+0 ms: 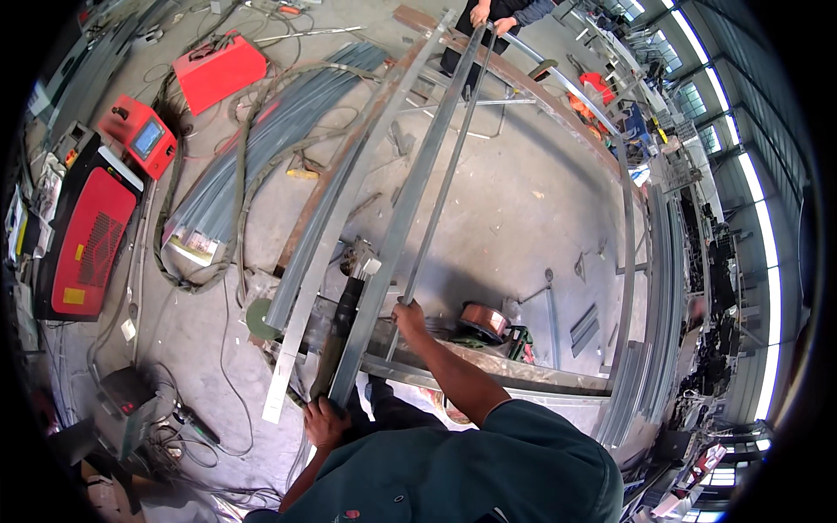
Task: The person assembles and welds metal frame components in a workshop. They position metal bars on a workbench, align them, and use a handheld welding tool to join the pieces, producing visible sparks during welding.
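Note:
My left hand [326, 423] is closed round the near end of a long grey metal tube [410, 196]. The tube runs away from me to the far side of the frame. My right hand [408, 317] grips a thinner metal bar [445, 187] just right of the tube, its fingers wrapped round it. At the far end, a co-worker's two hands [502, 24] hold the same lengths. Left of the tube lies a black torch-like tool [346, 305] with a pale tip. Beyond it a flat light-grey bar [318, 283] runs nearly parallel.
A copper wire spool [485, 321] stands right of my right arm, by the near cross beam [523, 376]. Bundled steel profiles [261, 166] lie on the floor at left, with a thick hose [161, 227] looping past. Red machines [87, 244] stand farther left. Stacked tubes [667, 288] line the right.

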`<state>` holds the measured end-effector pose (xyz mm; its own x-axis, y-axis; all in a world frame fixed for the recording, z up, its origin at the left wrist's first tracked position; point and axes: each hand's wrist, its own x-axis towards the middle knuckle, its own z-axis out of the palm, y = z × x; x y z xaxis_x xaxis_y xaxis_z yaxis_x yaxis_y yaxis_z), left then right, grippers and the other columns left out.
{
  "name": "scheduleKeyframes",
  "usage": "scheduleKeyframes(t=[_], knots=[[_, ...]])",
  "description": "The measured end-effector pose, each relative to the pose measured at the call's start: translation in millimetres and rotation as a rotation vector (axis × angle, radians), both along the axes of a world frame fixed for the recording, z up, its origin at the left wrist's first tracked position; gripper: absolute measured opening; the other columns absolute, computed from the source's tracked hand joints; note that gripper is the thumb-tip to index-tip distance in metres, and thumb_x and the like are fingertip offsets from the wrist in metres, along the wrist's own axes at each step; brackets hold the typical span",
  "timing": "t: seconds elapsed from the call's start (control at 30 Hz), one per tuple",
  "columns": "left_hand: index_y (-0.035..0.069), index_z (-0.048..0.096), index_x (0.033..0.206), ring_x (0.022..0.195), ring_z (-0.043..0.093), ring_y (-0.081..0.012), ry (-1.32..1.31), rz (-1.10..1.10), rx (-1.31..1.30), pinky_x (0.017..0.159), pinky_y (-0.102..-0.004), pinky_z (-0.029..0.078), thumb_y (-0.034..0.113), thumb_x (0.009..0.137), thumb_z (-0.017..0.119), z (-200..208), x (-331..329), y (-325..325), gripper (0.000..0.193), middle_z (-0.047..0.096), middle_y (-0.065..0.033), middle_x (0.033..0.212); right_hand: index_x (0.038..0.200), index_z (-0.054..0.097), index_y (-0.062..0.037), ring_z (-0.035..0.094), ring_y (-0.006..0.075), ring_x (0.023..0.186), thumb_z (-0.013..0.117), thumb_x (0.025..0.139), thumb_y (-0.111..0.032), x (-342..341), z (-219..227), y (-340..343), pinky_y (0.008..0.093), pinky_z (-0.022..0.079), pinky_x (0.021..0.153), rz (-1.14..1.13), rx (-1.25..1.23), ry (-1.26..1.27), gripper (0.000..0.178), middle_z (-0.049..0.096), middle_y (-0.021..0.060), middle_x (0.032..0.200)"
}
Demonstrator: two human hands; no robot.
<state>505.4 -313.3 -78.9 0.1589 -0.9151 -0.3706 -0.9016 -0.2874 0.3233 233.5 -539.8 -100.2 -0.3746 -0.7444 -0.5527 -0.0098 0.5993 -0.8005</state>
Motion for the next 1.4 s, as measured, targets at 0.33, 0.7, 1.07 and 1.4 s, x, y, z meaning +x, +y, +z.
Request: scheduleKeyframes(t=[0.33,0.7,1.07,1.4], knots=[[0.005,0.047,0.126,0.106,0.054,-0.0425,0.023,-0.033,-0.016,0.084,-0.0534,0.053,0.041,0.061,0.081,-11,4,2,0.082,0.053,-0.0180,0.114,0.106,0.062,0.0071,0.069,0.0382,0.082,0.057,0.079,-0.022,-8,-8,-1,0.0470,0.053,0.072,0.207,0.082,0.374,0.040,0.070,0.0242,0.087],[0.005,0.051,0.128,0.106,0.056,-0.0398,0.021,-0.062,0.002,0.085,-0.0512,0.053,0.042,0.064,0.084,5,7,0,0.082,0.053,-0.0175,0.114,0.106,0.063,0.0053,0.065,0.0487,0.095,0.057,0.079,-0.024,11,38,-7,0.0541,0.050,0.086,0.281,0.156,0.458,0.040,0.068,0.0300,0.097],[0.006,0.047,0.133,0.111,0.053,-0.0399,0.052,-0.070,0.042,0.089,-0.0508,0.051,0.038,0.066,0.082,7,6,-5,0.083,0.053,-0.0181,0.121,0.105,0.061,0.0112,0.063,0.0526,0.096,0.056,0.080,-0.023,1,-12,-2,0.0549,0.049,0.087,0.221,0.089,0.532,0.042,0.067,0.0342,0.098],[0.007,0.048,0.133,0.110,0.054,-0.0393,0.026,-0.065,0.019,0.088,-0.0504,0.051,0.041,0.066,0.081,-2,5,1,0.083,0.053,-0.0173,0.119,0.096,0.064,0.0056,0.064,0.0508,0.091,0.058,0.080,-0.023,-1,-29,5,0.0561,0.049,0.083,0.130,0.058,0.462,0.033,0.068,0.0313,0.090]])
